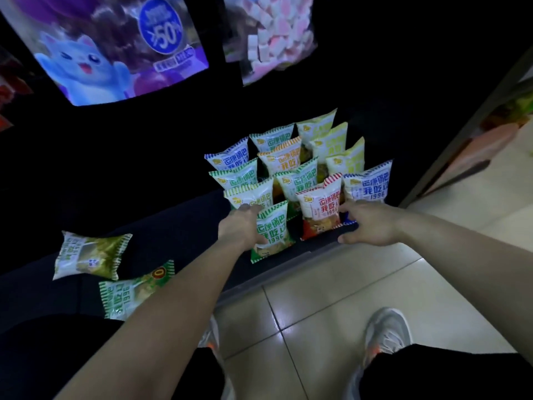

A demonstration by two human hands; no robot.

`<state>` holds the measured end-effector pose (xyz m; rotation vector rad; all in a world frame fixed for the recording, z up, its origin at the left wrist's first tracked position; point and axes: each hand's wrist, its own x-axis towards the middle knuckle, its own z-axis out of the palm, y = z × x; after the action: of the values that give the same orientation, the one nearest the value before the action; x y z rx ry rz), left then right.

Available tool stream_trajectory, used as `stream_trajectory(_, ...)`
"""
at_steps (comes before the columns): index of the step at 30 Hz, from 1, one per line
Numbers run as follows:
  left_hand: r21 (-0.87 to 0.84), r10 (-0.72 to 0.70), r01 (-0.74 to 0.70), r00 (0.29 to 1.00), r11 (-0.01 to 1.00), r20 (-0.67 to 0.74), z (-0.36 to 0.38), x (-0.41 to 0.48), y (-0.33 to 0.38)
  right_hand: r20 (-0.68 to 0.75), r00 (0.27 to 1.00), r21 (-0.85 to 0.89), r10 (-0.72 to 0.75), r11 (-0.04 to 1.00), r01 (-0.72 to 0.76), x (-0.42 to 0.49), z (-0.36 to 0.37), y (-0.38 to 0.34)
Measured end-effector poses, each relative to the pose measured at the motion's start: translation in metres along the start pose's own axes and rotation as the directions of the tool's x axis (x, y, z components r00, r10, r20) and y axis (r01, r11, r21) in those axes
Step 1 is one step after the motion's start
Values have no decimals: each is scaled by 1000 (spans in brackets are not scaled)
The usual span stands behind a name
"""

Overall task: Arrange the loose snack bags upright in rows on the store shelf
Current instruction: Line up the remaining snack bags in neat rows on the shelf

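Head view shows the shelf (184, 235) with rows of upright bags at 1 o'clock and two loose bags (89, 254) lying flat at 9 o'clock, long axes roughly left-right. The left hand (240, 229) grips the green bag (272, 230) by its left edge; it stands top-up, and is best squared flush with the red bag (320, 210). The right hand (367, 223), half-open with forefinger out, steadies the red bag.

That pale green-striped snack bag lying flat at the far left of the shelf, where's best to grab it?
The flat pale green-striped snack bag is best pinched by its crimped right-hand seam, coming from above; probably easiest for the left hand.
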<state>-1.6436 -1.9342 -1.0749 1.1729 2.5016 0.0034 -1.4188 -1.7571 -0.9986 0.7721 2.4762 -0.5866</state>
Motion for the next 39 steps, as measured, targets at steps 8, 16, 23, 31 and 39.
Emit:
stream_trajectory(8, 42, 0, 1, 1000, 999, -30, 11, 6, 7, 4, 1000, 39, -14, 999, 14, 3, -4, -11)
stream_trajectory(16, 76, 53, -45, 993, 996, -103, 9, -4, 8, 3, 999, -32, -33, 999, 33, 3, -4, -31)
stream_trajectory(23, 34, 70, -65, 982, 997, -177, -44, -36, -10, -35, 999, -56, -41, 998, 39, -9, -14, -67)
stream_trajectory(31, 63, -24, 37, 981, 997, -195, -110, -156, -109, -61, 978, -91, -200, 977, 194, -15, -15, -176)
stream_trajectory(39, -43, -241, 240, 971, 970, -15, -117, -218, -246, 111, 901, -292, -420, 853, 433, 22, 47, -299)
